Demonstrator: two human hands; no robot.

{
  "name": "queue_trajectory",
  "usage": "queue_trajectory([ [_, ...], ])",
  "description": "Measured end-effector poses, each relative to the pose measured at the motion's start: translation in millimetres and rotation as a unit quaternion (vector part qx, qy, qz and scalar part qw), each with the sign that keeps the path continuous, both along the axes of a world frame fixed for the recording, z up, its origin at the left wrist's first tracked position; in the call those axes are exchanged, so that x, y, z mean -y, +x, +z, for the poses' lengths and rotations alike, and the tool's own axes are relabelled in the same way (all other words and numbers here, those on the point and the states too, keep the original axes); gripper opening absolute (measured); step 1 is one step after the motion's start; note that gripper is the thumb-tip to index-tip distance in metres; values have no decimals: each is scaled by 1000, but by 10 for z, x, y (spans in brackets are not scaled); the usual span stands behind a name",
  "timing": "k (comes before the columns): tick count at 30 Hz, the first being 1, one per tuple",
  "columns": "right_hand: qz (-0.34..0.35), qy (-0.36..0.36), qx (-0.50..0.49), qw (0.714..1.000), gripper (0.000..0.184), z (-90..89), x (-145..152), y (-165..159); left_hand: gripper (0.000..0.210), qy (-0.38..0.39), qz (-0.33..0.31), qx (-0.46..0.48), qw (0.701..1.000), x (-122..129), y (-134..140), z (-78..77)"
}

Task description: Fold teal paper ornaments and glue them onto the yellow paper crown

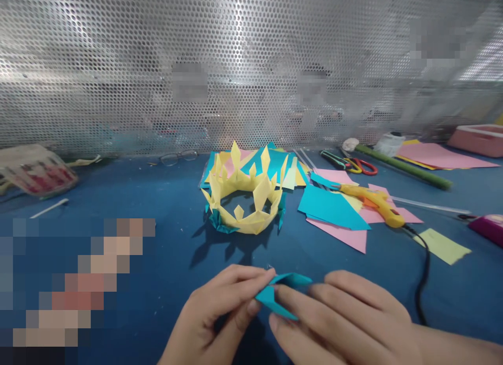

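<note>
Low at the front of the table, both hands are on one small piece of folded blue paper (269, 298). My left hand (223, 302) pinches its left end between thumb and fingers. From the right, my right hand (338, 318) grips the paper, with a finger partly inside the fold and the thumb below it. Just beyond the hands stands a pale yellow paper crown (251, 226) with upright points. Folded blue paper ornaments (222, 222) sit on its outer side.
Right of the crown, a yellow glue gun (373, 200) lies on blue and pink paper sheets (338, 234), its black cord (424, 281) trailing forward. Scissors (363, 167) and a green stick (408, 168) lie behind. A perforated metal panel (236, 66) closes the back. Eyeglasses (178, 156) rest near it.
</note>
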State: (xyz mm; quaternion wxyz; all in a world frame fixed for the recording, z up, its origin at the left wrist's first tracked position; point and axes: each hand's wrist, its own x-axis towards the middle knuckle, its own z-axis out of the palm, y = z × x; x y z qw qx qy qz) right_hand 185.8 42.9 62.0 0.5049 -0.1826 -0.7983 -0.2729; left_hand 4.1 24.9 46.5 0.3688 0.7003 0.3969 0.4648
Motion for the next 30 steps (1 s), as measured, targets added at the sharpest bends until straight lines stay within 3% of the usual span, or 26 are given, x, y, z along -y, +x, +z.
queue_trajectory([
  [5, 61, -5, 93, 994, 36, 27, -108, 149, 34, -13, 13, 0, 1000, 23, -14, -12],
  [9, 83, -52, 153, 983, 34, 82, -154, 205, 28, -56, -7, -14, 998, 7, -27, 1],
  [14, 100, -131, 118, 979, 39, 143, -137, 187, 27, -78, -38, -28, 996, 6, -27, 10],
  [18, 96, -235, 90, 963, 28, 112, -100, 191, 30, -45, -59, -38, 997, -16, -21, 2],
  [21, 94, -269, 51, 957, 23, 56, -69, 182, 32, -24, -63, -45, 997, -48, -24, -7],
  [27, 42, -244, 2, 969, 28, 33, 16, 121, 38, -42, -75, -29, 996, -66, -26, -14],
  [30, -9, -211, 4, 978, 33, -82, 58, 119, 45, -22, -78, -19, 997, -46, -25, -12],
])
